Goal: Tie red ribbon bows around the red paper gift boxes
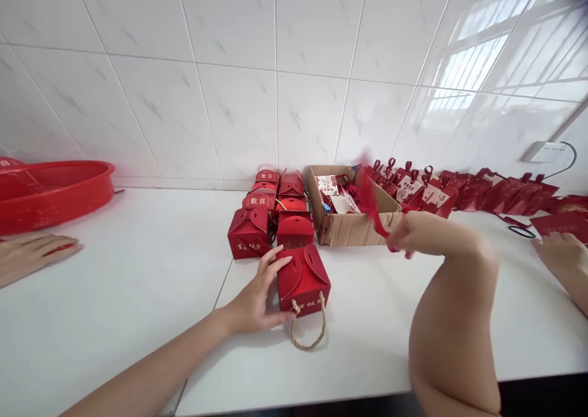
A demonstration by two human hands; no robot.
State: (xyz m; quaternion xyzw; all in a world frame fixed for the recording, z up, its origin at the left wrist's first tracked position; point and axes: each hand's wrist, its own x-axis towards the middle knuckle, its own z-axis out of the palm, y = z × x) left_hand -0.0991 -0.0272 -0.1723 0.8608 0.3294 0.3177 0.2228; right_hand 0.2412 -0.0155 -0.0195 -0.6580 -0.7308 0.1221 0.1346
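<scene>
My left hand spans the left side of a red gift box, fingers on its top flaps and thumb near the front. The box has a looped rope handle hanging over its front, and gold lettering partly hidden by the rope. Over on the right, my right hand pinches a red ribbon, which is blurred and stretches up in front of an open cardboard box. Printed cards and red pieces lie inside that cardboard box.
Several red gift boxes stand in rows behind. Red bags line the wall at right. A red basin sits far left. Other people's hands rest at the left edge and right edge, near a black ring.
</scene>
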